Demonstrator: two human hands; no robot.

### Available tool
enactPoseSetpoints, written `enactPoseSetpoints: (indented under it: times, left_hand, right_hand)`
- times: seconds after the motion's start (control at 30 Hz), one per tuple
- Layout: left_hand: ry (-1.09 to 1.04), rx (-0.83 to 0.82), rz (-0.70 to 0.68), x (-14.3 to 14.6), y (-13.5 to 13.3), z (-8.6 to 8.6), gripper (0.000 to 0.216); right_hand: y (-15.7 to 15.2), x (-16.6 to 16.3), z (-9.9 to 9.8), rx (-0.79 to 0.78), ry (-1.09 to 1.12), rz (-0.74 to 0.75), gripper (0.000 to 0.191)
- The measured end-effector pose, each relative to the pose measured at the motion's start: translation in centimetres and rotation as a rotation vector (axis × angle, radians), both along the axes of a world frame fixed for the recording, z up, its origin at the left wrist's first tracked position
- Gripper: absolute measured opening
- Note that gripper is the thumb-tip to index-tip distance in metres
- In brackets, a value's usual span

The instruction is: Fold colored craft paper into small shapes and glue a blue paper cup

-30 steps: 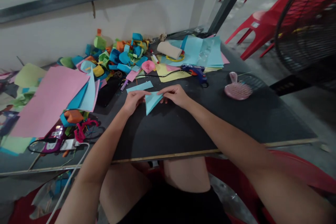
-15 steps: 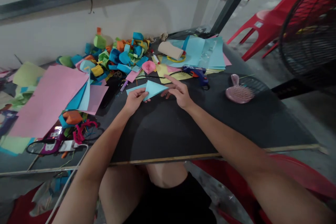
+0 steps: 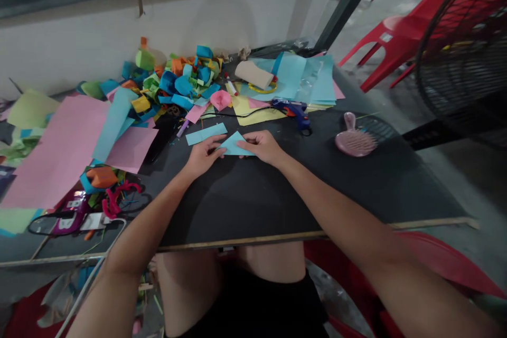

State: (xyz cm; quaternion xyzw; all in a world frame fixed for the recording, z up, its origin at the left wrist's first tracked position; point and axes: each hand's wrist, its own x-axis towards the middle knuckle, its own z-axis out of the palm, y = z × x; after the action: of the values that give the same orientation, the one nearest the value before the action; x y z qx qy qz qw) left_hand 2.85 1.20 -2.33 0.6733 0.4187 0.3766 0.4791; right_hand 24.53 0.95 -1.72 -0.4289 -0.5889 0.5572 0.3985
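Between both hands is a light blue piece of folded paper (image 3: 234,145), shaped like a triangle with its peak pointing away from me. My left hand (image 3: 205,155) pinches its left corner. My right hand (image 3: 264,147) grips the right side, thumb lying on top of the paper. Just beyond my left fingers a light blue paper strip (image 3: 206,133) lies flat on the black tabletop (image 3: 253,195). Some of the fingertips are hidden beneath the folded paper.
Colourful paper pieces (image 3: 178,82) are heaped by the wall. Pink sheets (image 3: 59,153) lie left, near a purple device (image 3: 73,214). A blue glue gun (image 3: 293,110) and a pink hairbrush (image 3: 356,140) lie to the right. A black fan (image 3: 467,58) stands beyond the table's right end.
My right hand has closed onto the paper's right side, its fingers no longer spread. The triangle has turned and drawn nearer, apart from the strip. At left, a blue sheet has flopped over the pink one.
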Motion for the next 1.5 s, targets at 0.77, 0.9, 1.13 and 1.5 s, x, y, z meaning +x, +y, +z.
enactPoseSetpoints:
  times: [0.77,0.9,1.13,1.5]
  left_hand:
    - [-0.163,-0.016,0.133,0.1,-0.2,0.1,0.046]
    - [-0.168,0.006,0.152,0.2,-0.3,0.1,0.036]
    - [-0.215,-0.028,0.18,0.3,-0.1,-0.1,0.028]
    - [-0.146,-0.064,0.202,0.1,0.4,-0.6,0.036]
  right_hand:
    - [0.1,-0.6,0.1,0.212,0.003,-0.249,0.036]
    - [0.4,-0.3,-0.2,0.225,0.025,-0.251,0.033]
    - [0.7,0.2,-0.5,0.196,-0.037,-0.222,0.035]
    - [1.3,-0.4,-0.4,0.182,0.053,-0.114,0.032]
